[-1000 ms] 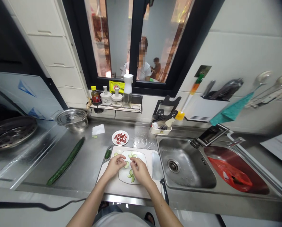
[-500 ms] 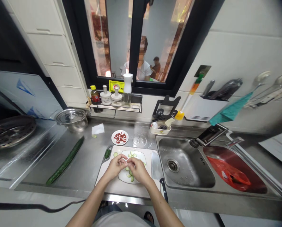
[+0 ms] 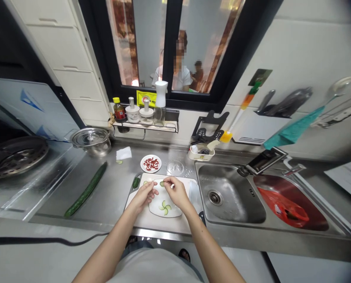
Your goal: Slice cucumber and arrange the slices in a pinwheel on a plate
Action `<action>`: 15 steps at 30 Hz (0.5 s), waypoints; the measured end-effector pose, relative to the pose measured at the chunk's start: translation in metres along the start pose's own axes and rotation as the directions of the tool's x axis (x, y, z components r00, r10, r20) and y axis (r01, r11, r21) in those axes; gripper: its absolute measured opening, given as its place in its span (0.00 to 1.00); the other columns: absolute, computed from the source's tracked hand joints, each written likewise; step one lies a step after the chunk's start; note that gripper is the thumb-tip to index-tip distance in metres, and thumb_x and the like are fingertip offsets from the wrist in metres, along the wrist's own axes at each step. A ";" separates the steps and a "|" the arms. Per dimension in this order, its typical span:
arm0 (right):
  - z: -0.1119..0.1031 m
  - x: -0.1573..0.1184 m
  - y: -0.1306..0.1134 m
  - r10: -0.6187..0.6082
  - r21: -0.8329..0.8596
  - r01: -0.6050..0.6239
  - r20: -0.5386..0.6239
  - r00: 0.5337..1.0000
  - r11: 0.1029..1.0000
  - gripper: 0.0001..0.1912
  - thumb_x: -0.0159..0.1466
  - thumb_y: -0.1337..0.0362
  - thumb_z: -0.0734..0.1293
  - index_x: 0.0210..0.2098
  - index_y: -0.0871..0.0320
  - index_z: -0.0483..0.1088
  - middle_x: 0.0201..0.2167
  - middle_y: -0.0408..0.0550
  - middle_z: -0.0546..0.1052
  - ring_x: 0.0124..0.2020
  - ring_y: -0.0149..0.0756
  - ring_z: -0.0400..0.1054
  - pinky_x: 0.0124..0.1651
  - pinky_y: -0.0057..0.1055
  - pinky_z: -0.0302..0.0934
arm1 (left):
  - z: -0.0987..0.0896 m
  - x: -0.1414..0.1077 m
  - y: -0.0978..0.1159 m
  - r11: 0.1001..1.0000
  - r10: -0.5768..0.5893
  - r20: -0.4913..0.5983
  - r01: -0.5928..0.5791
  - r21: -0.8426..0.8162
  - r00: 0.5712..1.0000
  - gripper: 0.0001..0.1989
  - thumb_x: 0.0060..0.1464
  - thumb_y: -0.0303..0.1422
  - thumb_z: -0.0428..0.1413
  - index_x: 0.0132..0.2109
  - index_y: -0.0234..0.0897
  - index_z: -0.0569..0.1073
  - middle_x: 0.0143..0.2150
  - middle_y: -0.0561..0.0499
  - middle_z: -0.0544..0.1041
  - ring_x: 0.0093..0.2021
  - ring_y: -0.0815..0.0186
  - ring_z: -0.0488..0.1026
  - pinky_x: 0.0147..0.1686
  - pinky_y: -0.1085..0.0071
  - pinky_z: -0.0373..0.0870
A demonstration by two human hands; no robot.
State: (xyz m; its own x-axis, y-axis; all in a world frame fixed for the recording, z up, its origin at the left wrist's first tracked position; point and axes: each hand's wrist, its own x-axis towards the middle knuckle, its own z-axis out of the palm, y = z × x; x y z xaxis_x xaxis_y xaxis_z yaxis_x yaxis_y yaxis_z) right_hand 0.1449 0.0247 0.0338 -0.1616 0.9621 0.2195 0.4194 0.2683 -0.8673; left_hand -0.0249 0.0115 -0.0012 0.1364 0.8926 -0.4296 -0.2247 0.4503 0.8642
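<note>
A white plate (image 3: 175,212) lies on the pale cutting board (image 3: 146,226), with thin cucumber slices (image 3: 165,207) fanned like a flower near its front. Over the plate's back right part, my right hand (image 3: 175,191) pinches a small green cucumber slice (image 3: 162,183) between thumb and fingertips. My left hand (image 3: 146,194) is at the plate's left edge, fingers curled loosely and apart, with nothing visible in it. A cucumber stub (image 3: 136,182) rests at the board's back left corner. Behind the board is a small white plate (image 3: 142,163) of chopped red pieces (image 3: 151,163).
A long cucumber (image 3: 87,190) lies on the steel counter at left, before a lidded pot (image 3: 92,141). The knife handle (image 3: 203,218) shows by the board's right edge, beside the sink (image 3: 231,196). A spice shelf (image 3: 146,127) hangs behind; a person (image 3: 178,76) appears beyond the window.
My hands have moved apart from each other, and the right one now shows a slice in its fingertips. The view has shifted slightly, with the counter higher in the frame.
</note>
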 end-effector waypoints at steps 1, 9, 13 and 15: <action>0.000 0.000 -0.001 -0.006 0.005 0.006 0.000 1.000 1.000 0.08 0.60 0.62 0.62 0.34 0.56 0.71 0.33 0.46 0.77 0.35 0.34 0.68 0.40 0.30 0.61 | 0.001 -0.001 0.001 0.999 -0.031 0.026 0.032 -0.043 0.999 0.27 0.49 0.52 0.56 0.47 0.36 0.68 0.28 0.51 0.74 0.21 0.76 0.65 0.18 0.81 0.49; 0.000 -0.004 -0.007 -0.086 -0.021 0.086 0.027 0.996 0.996 0.07 0.61 0.63 0.62 0.34 0.56 0.72 0.35 0.47 0.75 0.37 0.34 0.66 0.42 0.31 0.60 | 0.011 -0.005 0.022 0.967 -0.143 0.154 0.171 -0.189 0.978 0.22 0.49 0.44 0.60 0.48 0.38 0.68 0.29 0.53 0.73 0.22 0.77 0.66 0.17 0.82 0.50; -0.001 -0.005 -0.006 -0.159 -0.064 0.162 0.051 0.986 0.985 0.07 0.63 0.64 0.62 0.34 0.56 0.72 0.34 0.47 0.74 0.37 0.35 0.65 0.43 0.31 0.59 | 0.013 -0.004 0.028 0.982 -0.063 0.129 0.085 -0.168 0.990 0.25 0.45 0.37 0.63 0.50 0.38 0.67 0.30 0.54 0.72 0.22 0.77 0.65 0.17 0.82 0.49; -0.001 -0.006 -0.006 -0.180 -0.076 0.185 0.064 0.982 0.980 0.08 0.63 0.64 0.61 0.34 0.55 0.72 0.34 0.47 0.74 0.38 0.35 0.65 0.43 0.31 0.59 | 0.012 -0.004 0.030 0.990 -0.030 0.094 0.042 -0.137 0.995 0.28 0.43 0.36 0.64 0.52 0.38 0.67 0.30 0.54 0.72 0.23 0.77 0.65 0.17 0.82 0.48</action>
State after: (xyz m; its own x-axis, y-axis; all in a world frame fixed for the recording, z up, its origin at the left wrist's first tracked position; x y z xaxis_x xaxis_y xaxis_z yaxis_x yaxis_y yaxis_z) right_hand 0.1448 0.0172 0.0381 -0.2913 0.8931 0.3429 0.4494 0.4442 -0.7751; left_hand -0.0204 0.0211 0.0296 0.2333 0.8730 -0.4283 -0.3485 0.4863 0.8013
